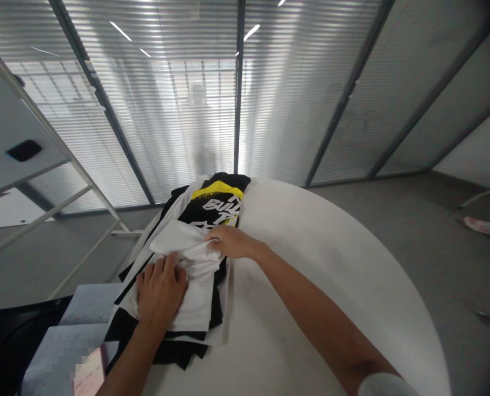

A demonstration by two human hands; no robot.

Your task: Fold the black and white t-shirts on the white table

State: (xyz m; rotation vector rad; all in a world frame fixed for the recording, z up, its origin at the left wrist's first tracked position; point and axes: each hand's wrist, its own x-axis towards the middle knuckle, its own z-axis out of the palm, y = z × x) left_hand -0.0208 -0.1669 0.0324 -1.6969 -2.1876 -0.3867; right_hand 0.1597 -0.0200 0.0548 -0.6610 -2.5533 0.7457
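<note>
A pile of folded black and white T-shirts lies along the left side of a round white table (310, 275). On top is a white T-shirt (195, 300), bunched and creased across its middle. My right hand (230, 242) pinches its bunched cloth at the right edge. My left hand (161, 289) presses on its left part, fingers bent and closed against the fabric. Just beyond them shows a black T-shirt (193, 212) with a yellow band and white lettering. The undersides of my fingers are hidden.
Left of the pile are open paper sheets (90, 305), a phone (90, 374) and a black surface (14, 341). A whiteboard on a white frame (92, 184) stands at the left. Behind the table is a glass wall with blinds (195, 126). A shoe (486, 225) shows far right.
</note>
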